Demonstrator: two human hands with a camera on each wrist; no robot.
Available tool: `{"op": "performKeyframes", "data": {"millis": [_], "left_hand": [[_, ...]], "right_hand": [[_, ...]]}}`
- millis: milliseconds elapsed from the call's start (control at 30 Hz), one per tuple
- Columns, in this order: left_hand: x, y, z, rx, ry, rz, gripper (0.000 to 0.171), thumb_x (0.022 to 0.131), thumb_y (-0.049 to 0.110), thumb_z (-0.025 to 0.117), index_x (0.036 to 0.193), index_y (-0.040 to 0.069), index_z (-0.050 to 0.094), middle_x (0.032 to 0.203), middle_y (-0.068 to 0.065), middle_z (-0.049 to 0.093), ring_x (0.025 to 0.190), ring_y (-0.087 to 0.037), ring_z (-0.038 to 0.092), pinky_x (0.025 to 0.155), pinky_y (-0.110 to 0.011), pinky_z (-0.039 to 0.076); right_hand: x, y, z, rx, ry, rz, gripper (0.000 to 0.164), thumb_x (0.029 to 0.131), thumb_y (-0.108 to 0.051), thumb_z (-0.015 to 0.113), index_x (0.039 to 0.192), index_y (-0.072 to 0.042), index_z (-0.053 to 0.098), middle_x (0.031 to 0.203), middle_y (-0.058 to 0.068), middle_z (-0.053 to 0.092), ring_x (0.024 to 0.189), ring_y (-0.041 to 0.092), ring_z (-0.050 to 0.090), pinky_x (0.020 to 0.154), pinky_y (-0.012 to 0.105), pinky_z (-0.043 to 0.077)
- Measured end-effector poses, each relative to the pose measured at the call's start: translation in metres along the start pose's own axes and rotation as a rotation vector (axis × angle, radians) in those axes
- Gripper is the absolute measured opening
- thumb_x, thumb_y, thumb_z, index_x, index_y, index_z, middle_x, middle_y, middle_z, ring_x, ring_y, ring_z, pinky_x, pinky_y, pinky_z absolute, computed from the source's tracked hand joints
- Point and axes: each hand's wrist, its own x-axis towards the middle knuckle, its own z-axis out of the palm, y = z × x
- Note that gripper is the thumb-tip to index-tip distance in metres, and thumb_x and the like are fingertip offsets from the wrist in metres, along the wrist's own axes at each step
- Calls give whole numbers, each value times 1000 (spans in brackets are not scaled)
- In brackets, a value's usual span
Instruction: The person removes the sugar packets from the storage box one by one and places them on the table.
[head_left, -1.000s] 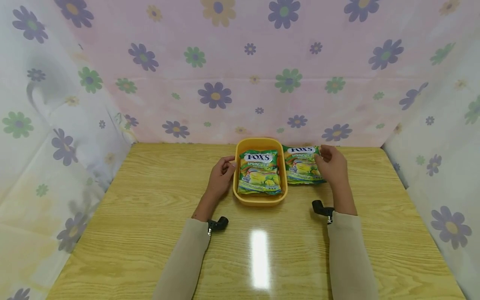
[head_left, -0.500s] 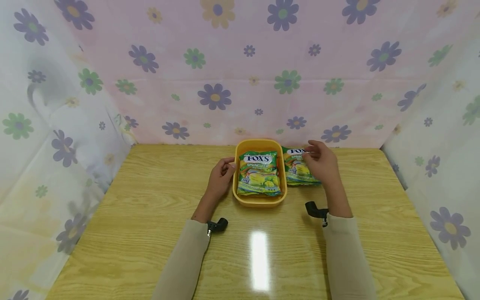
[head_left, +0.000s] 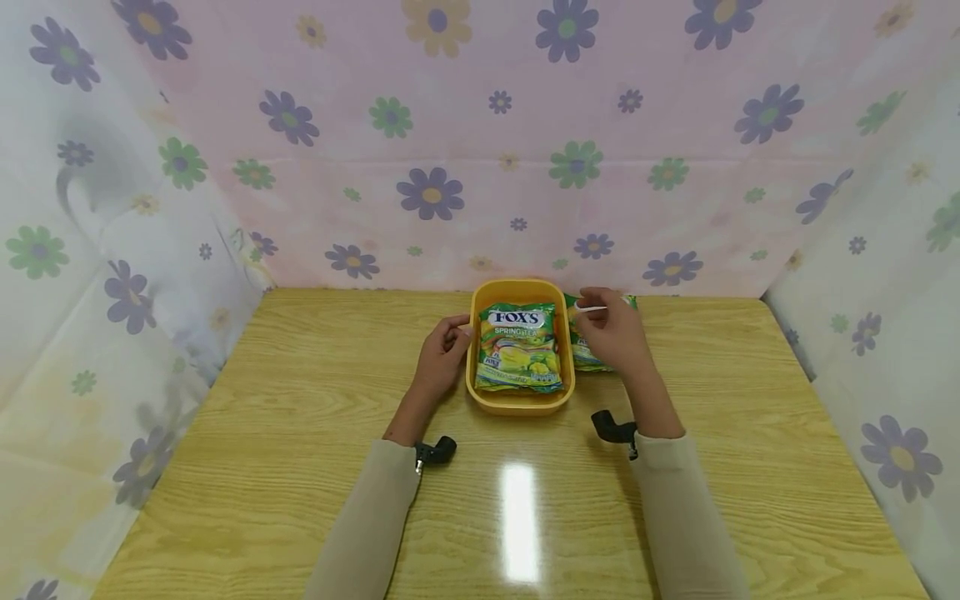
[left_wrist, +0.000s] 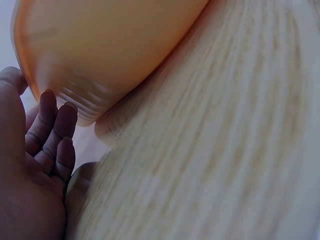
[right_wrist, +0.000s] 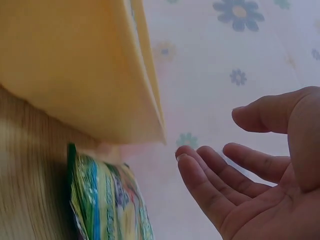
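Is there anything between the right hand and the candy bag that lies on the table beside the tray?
Nothing visible. The right hand hovers open right above the bag lying on the table, beside the tray. No object lies between them.

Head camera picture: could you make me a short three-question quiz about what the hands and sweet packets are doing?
1. True or false: a green and yellow sweet packet lies inside the orange plastic tub.
2. Which hand rests against the tub's side?
3. The second green sweet packet lies: A) in the tub, B) on the wooden table, C) lifted up.

Key: 1 true. 2 the left hand. 3 B, partly hidden under the right hand.
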Motion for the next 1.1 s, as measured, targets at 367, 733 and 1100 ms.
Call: {"op": "performKeyframes", "data": {"millis": [367,733,1100], "left_hand": [[-3,6,-2,6,-17,34,36,111,13,57,142,-6,60,96,-15,65,80,-11,56,76,-26,45],[-3,7,-1,0,-6,14,36,111,13,58,142,-5,60,96,-13,65,81,-12,57,77,-25,46],[-1,3,-2,0,-20,26,36,111,13,58,141,-6,60,97,-15,66,82,-9,58,78,-24,47]], "right_hand": [[-6,-19,26,12,-116,-12,44,106,-11,62,147,6,54,138,26,63,124,41,65,105,53,52],[-11,-28,53,-178,-222,-39,63,104,-16,64,158,6,41,144,32,52,116,49,60,95,60,51],[-16,-32,65,-180,-238,114,81,105,-25,59,166,8,17,169,32,22,153,52,28,119,67,32]]}}
